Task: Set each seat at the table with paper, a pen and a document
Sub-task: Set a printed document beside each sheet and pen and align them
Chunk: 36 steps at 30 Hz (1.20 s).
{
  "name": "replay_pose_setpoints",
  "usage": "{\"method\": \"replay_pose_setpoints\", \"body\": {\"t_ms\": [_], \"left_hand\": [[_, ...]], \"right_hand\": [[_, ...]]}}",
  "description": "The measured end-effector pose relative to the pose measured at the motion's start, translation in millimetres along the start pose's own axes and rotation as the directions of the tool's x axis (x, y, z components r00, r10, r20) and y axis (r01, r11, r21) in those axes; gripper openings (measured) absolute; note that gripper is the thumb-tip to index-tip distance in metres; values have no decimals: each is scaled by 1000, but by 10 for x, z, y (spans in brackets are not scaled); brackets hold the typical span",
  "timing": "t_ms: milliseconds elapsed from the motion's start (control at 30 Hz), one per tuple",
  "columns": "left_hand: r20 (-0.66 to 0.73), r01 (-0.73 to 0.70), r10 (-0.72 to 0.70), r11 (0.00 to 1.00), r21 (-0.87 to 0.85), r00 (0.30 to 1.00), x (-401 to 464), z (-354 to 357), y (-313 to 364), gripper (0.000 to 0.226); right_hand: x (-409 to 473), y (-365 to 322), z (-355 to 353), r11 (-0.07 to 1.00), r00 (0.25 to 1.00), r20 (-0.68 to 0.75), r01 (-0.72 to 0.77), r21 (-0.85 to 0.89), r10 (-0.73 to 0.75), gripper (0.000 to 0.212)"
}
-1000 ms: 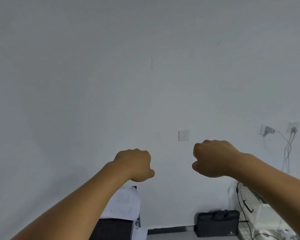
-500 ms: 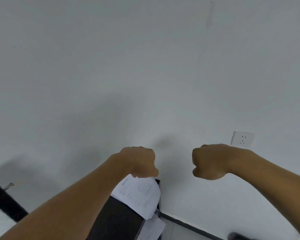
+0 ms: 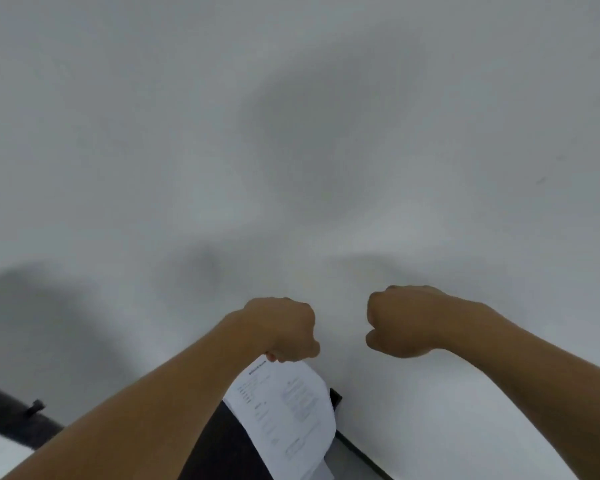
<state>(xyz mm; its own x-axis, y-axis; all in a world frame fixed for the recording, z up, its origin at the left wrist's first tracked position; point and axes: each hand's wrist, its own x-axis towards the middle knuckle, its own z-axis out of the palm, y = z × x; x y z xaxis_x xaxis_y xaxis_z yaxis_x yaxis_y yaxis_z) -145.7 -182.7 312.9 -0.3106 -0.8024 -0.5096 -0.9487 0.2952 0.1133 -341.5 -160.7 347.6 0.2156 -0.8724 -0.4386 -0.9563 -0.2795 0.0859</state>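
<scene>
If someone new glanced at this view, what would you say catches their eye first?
Two fists raised side by side against a plain pale wall: the left hand and the right hand, both with fingers curled. Just below the left hand hangs a printed document, draped over something dark; whether the hand grips it cannot be told.
</scene>
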Motion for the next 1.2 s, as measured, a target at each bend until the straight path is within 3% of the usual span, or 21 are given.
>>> {"method": "replay_pose_setpoints", "body": {"t_ms": [233, 433, 567, 767, 867, 1200], "left_hand": [[40, 192, -189, 977, -93, 981, 370, 24, -301, 36], [79, 442, -436, 870, -217, 896, 530, 324, -491, 32], [116, 560, -555, 764, -319, 824, 579, 668, -543, 28], [280, 659, -601, 629, -411, 748, 667, 1332, -617, 26], [320, 664, -587, 597, -450, 744, 787, 1617, -663, 21], [385, 675, -576, 459, -577, 721, 1275, 2269, -913, 25]], "right_hand": [[1024, -132, -63, 977, 976, 53, 214, -23, -213, 26], [1717, -267, 58, 909, 903, 106, 417, 19, -417, 31], [2047, -363, 323, 879, 863, 169, 471, 69, -476, 33], [2439, -531, 879, 849, 798, 310, 524, 68, -517, 30], [2585, -630, 1093, 847, 786, 344, 528, 61, -514, 33], [3018, -691, 1646, 901, 830, 355, 421, 107, -430, 36]]}}
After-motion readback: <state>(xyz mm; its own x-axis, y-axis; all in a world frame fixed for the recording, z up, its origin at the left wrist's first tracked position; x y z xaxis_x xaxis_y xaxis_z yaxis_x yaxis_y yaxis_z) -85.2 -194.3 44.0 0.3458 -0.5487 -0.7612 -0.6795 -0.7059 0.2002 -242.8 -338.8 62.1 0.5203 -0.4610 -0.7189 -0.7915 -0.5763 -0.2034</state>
